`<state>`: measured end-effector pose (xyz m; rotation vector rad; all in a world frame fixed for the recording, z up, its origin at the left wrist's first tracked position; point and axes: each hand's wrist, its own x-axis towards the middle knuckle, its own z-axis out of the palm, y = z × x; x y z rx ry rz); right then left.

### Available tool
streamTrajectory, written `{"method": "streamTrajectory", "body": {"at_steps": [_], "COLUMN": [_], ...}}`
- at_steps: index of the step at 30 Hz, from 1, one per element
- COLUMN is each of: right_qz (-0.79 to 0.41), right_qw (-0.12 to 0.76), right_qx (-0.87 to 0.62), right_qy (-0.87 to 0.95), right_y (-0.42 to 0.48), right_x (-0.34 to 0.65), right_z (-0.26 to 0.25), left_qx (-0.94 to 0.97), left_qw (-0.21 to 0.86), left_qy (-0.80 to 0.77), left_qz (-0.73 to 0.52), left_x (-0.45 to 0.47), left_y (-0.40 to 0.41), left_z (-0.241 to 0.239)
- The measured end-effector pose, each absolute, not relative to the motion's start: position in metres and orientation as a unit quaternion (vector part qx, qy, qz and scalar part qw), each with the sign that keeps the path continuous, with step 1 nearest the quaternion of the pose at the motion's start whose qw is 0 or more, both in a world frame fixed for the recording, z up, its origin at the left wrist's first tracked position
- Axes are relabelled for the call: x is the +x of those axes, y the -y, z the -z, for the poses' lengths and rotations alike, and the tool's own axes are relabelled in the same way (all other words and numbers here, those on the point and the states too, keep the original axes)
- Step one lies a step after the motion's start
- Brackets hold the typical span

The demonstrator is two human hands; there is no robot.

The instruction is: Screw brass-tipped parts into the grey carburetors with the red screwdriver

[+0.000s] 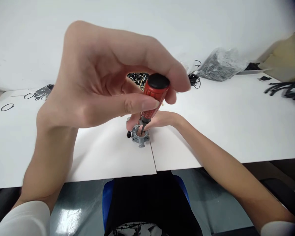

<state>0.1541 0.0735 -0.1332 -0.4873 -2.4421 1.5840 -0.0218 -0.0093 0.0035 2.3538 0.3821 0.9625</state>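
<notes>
My left hand [105, 78] is raised close to the camera, its thumb and fingers pinched round the red handle of a screwdriver [154, 96] with a black cap. The screwdriver's shaft points down into a small grey metal part [140, 136] with a round opening, which sits on the white table [108, 157]. My right hand [159, 119] lies on the table behind that part, fingers curled against it and holding it steady. A small black knob sticks out of the part's left side.
Behind the hands lies a pile of small black pieces [137, 78]. A clear bag of dark parts [220, 65] sits at the back right, with black cables [285, 89] and a cardboard box [287, 55] further right. Black rings [7, 107] lie at the left edge.
</notes>
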Motion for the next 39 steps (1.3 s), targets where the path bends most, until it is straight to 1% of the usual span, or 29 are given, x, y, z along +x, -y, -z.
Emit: {"method": "streamTrajectory", "body": {"at_steps": [7, 9, 14, 17, 19, 21, 25, 29, 34, 39], "right_qz": [-0.504, -0.508, -0.536, -0.537, -0.533, -0.526, -0.516, -0.513, -0.529, -0.524], "right_qw": [0.107, 0.106, 0.109, 0.112, 0.11, 0.108, 0.108, 0.102, 0.095, 0.11], "right_qx": [-0.168, -0.162, -0.159, -0.153, -0.154, -0.162, -0.173, -0.173, -0.168, -0.158], "right_qy": [0.84, 0.839, 0.822, 0.822, 0.825, 0.828, 0.832, 0.834, 0.826, 0.83], "right_y": [-0.081, -0.082, -0.078, -0.077, -0.077, -0.077, -0.078, -0.077, -0.076, -0.078], "right_x": [0.153, 0.153, 0.154, 0.155, 0.156, 0.156, 0.154, 0.154, 0.156, 0.157], "right_z": [0.144, 0.145, 0.14, 0.137, 0.137, 0.137, 0.138, 0.137, 0.137, 0.139], "left_qx": [0.888, 0.887, 0.869, 0.855, 0.853, 0.858, 0.886, 0.884, 0.855, 0.855], "left_qw": [0.223, 0.221, 0.261, 0.309, 0.315, 0.302, 0.252, 0.223, 0.268, 0.289], "left_qy": [-0.143, -0.142, -0.21, -0.201, -0.203, -0.208, -0.155, -0.132, -0.206, -0.212], "left_qz": [-0.376, -0.38, -0.364, -0.365, -0.364, -0.36, -0.358, -0.39, -0.393, -0.375], "left_x": [-0.023, -0.022, -0.022, -0.022, -0.023, -0.024, -0.024, -0.022, -0.022, -0.024], "left_y": [0.0, 0.001, 0.012, 0.019, 0.019, 0.016, 0.003, -0.002, 0.01, 0.016], "left_z": [0.009, 0.008, -0.002, -0.005, -0.005, -0.003, 0.003, 0.006, 0.002, -0.002]}}
